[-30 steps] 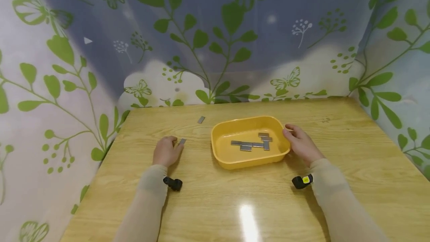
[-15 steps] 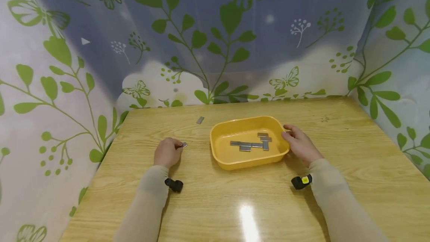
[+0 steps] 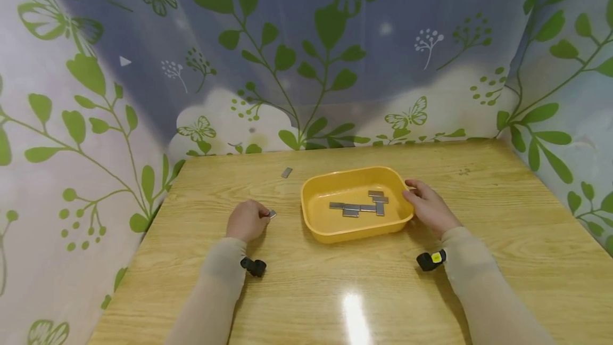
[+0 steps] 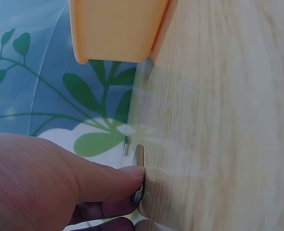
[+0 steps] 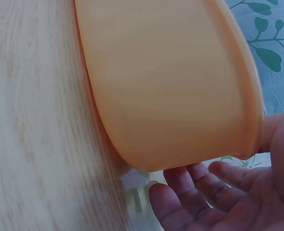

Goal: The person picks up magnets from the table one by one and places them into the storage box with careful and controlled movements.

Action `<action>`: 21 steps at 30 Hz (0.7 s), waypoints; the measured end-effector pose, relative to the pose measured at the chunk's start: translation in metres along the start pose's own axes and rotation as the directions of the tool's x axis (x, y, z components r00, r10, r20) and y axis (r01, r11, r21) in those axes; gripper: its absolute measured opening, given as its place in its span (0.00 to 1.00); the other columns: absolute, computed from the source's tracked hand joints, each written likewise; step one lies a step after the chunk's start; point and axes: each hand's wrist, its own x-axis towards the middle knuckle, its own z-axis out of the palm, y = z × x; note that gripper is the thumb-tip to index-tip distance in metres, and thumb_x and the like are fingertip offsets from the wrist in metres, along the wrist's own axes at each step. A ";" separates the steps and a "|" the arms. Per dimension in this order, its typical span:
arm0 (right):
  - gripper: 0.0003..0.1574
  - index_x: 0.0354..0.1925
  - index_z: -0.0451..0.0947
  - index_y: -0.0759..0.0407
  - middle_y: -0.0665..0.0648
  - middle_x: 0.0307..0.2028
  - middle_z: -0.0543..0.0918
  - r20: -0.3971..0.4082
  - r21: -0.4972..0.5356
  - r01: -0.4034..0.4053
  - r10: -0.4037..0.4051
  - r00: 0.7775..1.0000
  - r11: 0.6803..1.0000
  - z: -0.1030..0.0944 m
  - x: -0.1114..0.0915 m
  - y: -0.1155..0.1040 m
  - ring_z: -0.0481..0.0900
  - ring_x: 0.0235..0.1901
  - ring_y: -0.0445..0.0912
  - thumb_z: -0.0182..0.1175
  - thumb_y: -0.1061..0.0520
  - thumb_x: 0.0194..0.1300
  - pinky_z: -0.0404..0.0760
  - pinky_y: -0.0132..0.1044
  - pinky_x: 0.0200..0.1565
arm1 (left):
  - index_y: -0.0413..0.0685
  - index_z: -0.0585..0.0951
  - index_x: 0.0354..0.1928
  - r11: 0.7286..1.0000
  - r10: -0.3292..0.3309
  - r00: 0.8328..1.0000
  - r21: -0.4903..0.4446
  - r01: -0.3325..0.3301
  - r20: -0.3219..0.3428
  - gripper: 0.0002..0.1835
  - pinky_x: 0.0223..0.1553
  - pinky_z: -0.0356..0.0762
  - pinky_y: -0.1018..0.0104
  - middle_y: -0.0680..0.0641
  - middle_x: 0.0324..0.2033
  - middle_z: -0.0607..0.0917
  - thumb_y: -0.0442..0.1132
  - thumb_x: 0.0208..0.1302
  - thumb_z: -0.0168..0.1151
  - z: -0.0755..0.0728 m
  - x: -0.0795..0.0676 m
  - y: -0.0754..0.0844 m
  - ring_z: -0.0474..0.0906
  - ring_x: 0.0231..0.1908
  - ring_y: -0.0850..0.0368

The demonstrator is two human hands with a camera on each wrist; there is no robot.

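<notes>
In the head view my left hand (image 3: 246, 221) is left of the yellow plastic tray (image 3: 325, 236). Its thumb and fingers pinch a small flat grey metal rectangle (image 3: 272, 214), seen edge-on as a thin strip (image 4: 140, 156) in the left wrist view, close to the tabletop. My right hand (image 3: 431, 207) holds the tray's right end, thumb over the rim and fingers against the outer wall. From the right wrist view, those fingers (image 5: 218, 192) touch the wall's underside edge, and the rim partly hides the thumb. Several similar metal rectangles (image 3: 367, 208) lie flat inside the tray.
Another metal rectangle (image 3: 287, 172) lies on the wooden table (image 3: 306, 292), behind and left of the tray. A cloth backdrop (image 3: 268, 57) printed with leaves and butterflies borders the table at the back and both sides.
My left hand first touched the metal rectangle on the table, then pinched it and shifted right with it, toward the tray. My right hand and the tray stayed in place.
</notes>
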 end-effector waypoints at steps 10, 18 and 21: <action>0.38 0.74 0.44 0.65 0.72 0.65 0.60 0.010 0.015 -0.014 0.014 1.000 1.000 0.002 -0.001 0.001 0.66 0.61 0.63 0.40 0.47 0.77 0.71 0.53 0.58 | 0.43 0.86 0.38 0.999 -0.011 1.000 -0.038 0.010 -0.015 0.11 0.40 0.78 0.54 0.47 0.35 0.85 0.44 0.61 0.67 -0.001 -0.004 -0.004 0.80 0.37 0.50; 0.39 0.74 0.44 0.63 0.72 0.66 0.59 0.006 0.016 -0.015 0.015 1.000 1.000 0.001 -0.001 0.002 0.66 0.61 0.62 0.40 0.45 0.77 0.71 0.53 0.57 | 0.43 0.85 0.36 0.998 -0.033 0.999 -0.057 0.031 -0.027 0.15 0.38 0.78 0.54 0.45 0.35 0.84 0.48 0.60 0.68 -0.001 -0.002 -0.006 0.80 0.35 0.49; 0.38 0.74 0.43 0.64 0.72 0.66 0.59 0.005 0.010 -0.018 0.018 1.000 1.000 0.000 -0.001 0.000 0.66 0.61 0.63 0.40 0.46 0.77 0.71 0.53 0.57 | 0.43 0.85 0.36 0.998 -0.039 0.999 -0.053 0.038 -0.027 0.13 0.37 0.78 0.55 0.46 0.35 0.84 0.48 0.60 0.68 0.000 -0.001 -0.005 0.79 0.35 0.50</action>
